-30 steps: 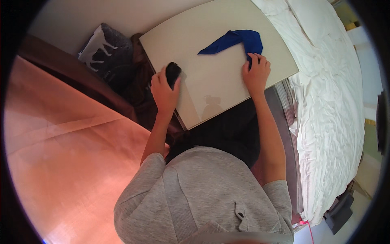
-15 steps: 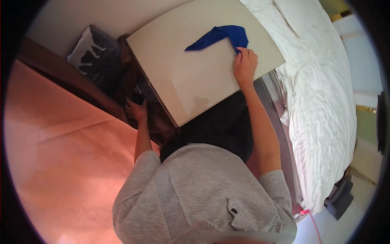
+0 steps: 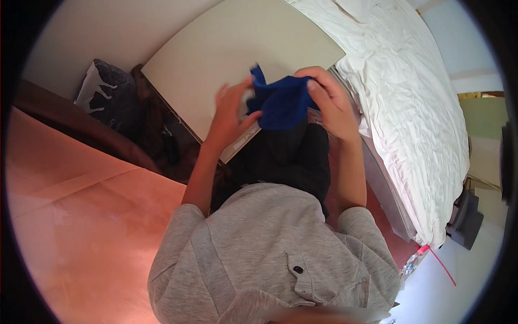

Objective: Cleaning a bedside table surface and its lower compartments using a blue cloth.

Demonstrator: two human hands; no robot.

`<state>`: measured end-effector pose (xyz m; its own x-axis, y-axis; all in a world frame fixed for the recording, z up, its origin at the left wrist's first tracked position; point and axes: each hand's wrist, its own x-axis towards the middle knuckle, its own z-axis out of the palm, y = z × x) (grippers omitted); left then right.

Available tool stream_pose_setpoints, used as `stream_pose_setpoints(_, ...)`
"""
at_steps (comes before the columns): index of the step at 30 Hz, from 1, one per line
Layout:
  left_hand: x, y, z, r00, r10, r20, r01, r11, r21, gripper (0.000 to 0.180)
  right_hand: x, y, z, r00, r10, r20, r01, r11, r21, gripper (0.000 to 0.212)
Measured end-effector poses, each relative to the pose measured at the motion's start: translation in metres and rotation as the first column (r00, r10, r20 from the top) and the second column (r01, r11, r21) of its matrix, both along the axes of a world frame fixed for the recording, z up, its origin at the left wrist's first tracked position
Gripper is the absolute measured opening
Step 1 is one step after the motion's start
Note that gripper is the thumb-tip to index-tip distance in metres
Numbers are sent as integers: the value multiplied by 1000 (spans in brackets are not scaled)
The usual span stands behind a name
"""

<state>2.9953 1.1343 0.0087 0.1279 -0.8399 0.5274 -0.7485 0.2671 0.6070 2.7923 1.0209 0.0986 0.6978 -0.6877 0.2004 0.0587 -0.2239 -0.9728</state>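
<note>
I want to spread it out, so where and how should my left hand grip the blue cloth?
I'd pinch the blue cloth at the corner jutting up on its left, from the left: the right hand grips its right end, and the left hand is spread nearby.

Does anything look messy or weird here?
Nothing looks spilled or broken. The white bedding on the right looks a bit messy, because it's wrinkled instead of smooth. The blue cloth is crumpled too, probably just because the right hand is holding it up.
</note>
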Motion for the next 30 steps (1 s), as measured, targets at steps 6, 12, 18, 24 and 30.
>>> stream_pose_setpoints(6,-34,-2,-2,895,-275,-351,328,939,100,15,-59,21,36,984,-175,-25,176,982,67,22)
stream_pose_setpoints(12,-45,15,19,637,-408,-654,414,897,-156,9,-106,39,43,919,-365,-147,327,917,-228,20)
stream_pose_setpoints(18,-14,48,55,725,-314,-614,461,883,93,17,-127,31,24,836,-528,149,535,727,-430,19)
stream_pose_setpoints(24,-10,47,86,705,-46,-708,237,956,173,33,-129,41,22,830,-522,197,557,754,-349,20)
stream_pose_setpoints(30,37,2,96,778,129,-614,60,959,277,42,-85,-19,32,849,-524,68,496,746,-445,22)
